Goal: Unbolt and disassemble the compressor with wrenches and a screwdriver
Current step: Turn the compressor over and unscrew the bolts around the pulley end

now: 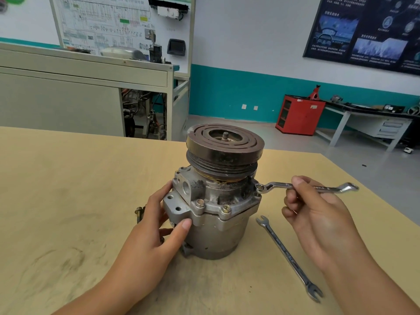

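Observation:
A grey metal compressor (218, 233) stands upright on the wooden table (68, 201), its dark grooved pulley (225, 146) on top. My left hand (156, 223) grips the housing's left side, thumb on the front flange. My right hand (318, 214) holds a silver combination wrench (279, 186) by its shank. The wrench's ring end sits on a bolt at the right of the flange. Two bolt heads (213, 205) show on the front flange.
A second open-ended wrench (288, 258) lies on the table to the right of the compressor. A loose bolt (139, 213) lies behind my left hand. The table's right edge runs diagonally near my right hand. A cabinet and red tool chest stand far behind.

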`<state>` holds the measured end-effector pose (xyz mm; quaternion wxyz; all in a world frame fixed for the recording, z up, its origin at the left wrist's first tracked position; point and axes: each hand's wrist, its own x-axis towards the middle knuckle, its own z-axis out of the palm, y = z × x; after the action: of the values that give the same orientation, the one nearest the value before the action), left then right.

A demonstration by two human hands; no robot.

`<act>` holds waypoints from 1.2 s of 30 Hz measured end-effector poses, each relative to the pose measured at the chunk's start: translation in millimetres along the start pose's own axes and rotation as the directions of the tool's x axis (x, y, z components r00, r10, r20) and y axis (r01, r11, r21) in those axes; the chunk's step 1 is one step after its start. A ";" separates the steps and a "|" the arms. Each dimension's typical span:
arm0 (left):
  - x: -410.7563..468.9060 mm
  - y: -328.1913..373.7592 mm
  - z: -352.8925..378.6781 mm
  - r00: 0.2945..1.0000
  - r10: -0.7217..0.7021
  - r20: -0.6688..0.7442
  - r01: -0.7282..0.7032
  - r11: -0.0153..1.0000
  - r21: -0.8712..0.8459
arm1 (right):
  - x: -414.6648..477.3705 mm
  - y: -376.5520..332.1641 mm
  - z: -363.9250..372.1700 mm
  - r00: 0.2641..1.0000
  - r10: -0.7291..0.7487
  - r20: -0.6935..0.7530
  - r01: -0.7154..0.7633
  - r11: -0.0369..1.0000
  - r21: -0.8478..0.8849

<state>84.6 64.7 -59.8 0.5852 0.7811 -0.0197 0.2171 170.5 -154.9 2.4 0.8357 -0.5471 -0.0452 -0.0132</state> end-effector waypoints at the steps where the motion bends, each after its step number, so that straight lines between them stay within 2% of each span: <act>1: 0.0 -0.1 0.1 1.000 0.001 0.000 -0.001 1.000 -0.002 | 3.1 1.0 0.8 1.000 -0.001 -0.013 0.001 1.000 -0.017; 6: 0.4 -1.1 -0.2 1.000 0.006 0.000 -0.006 1.000 -0.003 | 23.8 0.2 12.7 0.999 -0.038 -0.019 0.035 0.991 -0.132; 12: 1.1 -3.1 -0.2 1.000 0.003 -0.004 -0.003 1.000 -0.004 | 47.5 -14.7 19.4 0.973 0.103 0.207 -0.008 0.910 -0.414; 15: 0.8 -4.1 0.4 1.000 0.003 -0.006 -0.003 1.000 -0.005 | 51.7 -17.3 21.5 0.956 0.151 0.250 -0.006 0.866 -0.499; 18: 0.4 -5.1 1.2 1.000 0.001 -0.007 -0.001 1.000 -0.009 | 52.5 -16.8 24.7 0.964 0.176 0.198 -0.080 0.907 -0.414; 21: 0.5 -5.9 0.9 1.000 -0.007 -0.009 0.007 1.000 -0.004 | 51.0 -21.2 25.7 0.986 0.113 0.123 -0.096 0.986 -0.135; 24: 0.2 -6.9 0.6 1.000 -0.011 -0.011 0.011 1.000 -0.006 | 35.6 -28.5 22.8 0.995 -0.030 0.095 0.032 0.999 -0.021; 26: 0.0 -6.6 0.9 1.000 -0.011 -0.010 0.011 1.000 -0.017 | 18.6 -30.1 18.6 0.972 -0.209 0.112 0.221 0.969 -0.113; 28: -0.1 -6.3 1.2 1.000 -0.012 -0.006 0.012 1.000 -0.025 | -0.3 -27.9 14.2 0.901 -0.399 0.168 0.432 0.852 -0.295; 31: 0.2 -5.4 1.1 1.000 -0.014 -0.003 0.014 0.999 -0.032 | -22.0 -16.6 7.8 0.787 -0.556 0.266 0.605 0.615 -0.505; 33: 0.2 -5.0 0.9 1.000 -0.017 -0.005 0.017 0.999 -0.028 | -32.0 -10.3 5.5 0.684 -0.623 0.378 0.695 0.400 -0.597; 36: -0.5 -4.8 0.5 1.000 -0.026 -0.006 0.026 1.000 -0.018 | -41.3 -2.6 1.5 0.476 -0.624 0.620 0.789 -0.008 -0.614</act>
<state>85.7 65.6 -64.4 0.5950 0.7753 -0.0099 0.2117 129.1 -155.8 1.7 0.3013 -0.7777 -0.3708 -0.4085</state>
